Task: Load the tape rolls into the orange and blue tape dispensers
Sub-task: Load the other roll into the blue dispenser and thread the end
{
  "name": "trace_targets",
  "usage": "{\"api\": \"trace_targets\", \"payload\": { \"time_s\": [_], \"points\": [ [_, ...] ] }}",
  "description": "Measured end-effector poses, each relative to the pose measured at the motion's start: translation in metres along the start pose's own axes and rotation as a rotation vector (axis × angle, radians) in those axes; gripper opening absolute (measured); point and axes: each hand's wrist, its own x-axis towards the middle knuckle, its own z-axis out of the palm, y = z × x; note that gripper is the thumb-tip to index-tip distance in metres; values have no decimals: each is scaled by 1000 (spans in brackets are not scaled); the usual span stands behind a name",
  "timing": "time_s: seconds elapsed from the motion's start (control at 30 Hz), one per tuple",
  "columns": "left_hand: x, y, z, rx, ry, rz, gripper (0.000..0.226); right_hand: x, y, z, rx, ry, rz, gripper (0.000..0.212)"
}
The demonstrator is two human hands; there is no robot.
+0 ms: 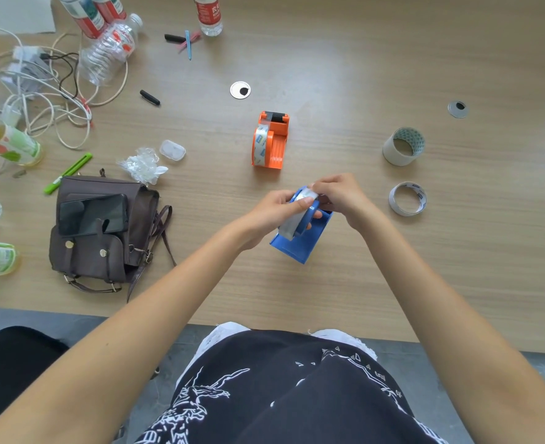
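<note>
The orange tape dispenser [270, 141] stands on the wooden table [360, 267] with a clear tape roll [260, 143] seated in it. Nearer to me lies the blue tape dispenser [300, 241], holding a greyish tape roll [292, 224]. My left hand [276, 214] grips the roll and the dispenser's side. At the dispenser's far end, my right hand [338, 195] pinches the loose end of the tape. Two more tape rolls lie to the right: a tall one [404, 146] and a thin one [408, 199].
A brown bag [104, 248] with a phone [92, 214] on it sits at the left, beside a green cutter [67, 173], crumpled plastic [143, 165], cables [40, 97] and bottles [107, 51]. Pens [184, 41] lie at the far edge. Cable grommets [240, 90] dot the table.
</note>
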Motion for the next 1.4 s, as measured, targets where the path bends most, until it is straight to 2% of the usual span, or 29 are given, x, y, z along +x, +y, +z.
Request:
{"api": "trace_targets", "payload": {
  "time_s": [0.1, 0.27, 0.37, 0.57, 0.7, 0.8, 0.97, 1.07, 1.2, 1.27, 1.4],
  "points": [
    [3, 1, -1, -44, 75, -4, 36, -3, -2, -5, 28, 19, -109, 13],
    [5, 6, -4, -28, 108, 13, 44, -10, -1, -10, -44, -111, -164, 23],
    [3, 8, -3, -49, 74, 26, 45, -7, -3, -11, -40, -123, -119, 22],
    [3, 12, -3, -80, 39, 24, 39, 0, -11, -8, -89, -126, 76, 34],
    [1, 13, -2, -74, 52, 37, 40, -2, -11, -8, -124, -55, -83, 31],
    [2, 14, -1, -63, 54, 49, 43, -8, -13, -8, -93, -117, -155, 27],
    [0, 12, 1, -44, 34, 22, 46, -8, -17, -12, -53, -171, 4, 24],
    [-2, 8, 3, -33, 9, 17, 37, -6, -14, -12, -58, -169, 66, 17],
    [-5, 7, 6, -58, -4, 34, 29, -6, -10, -11, -129, -113, -67, 19],
    [-5, 9, 4, -81, 15, 44, 30, -10, -11, -12, -92, -110, -134, 30],
    [-4, 13, 0, -63, 32, 33, 36, -14, -13, -13, -29, -161, -119, 36]
  ]
}}
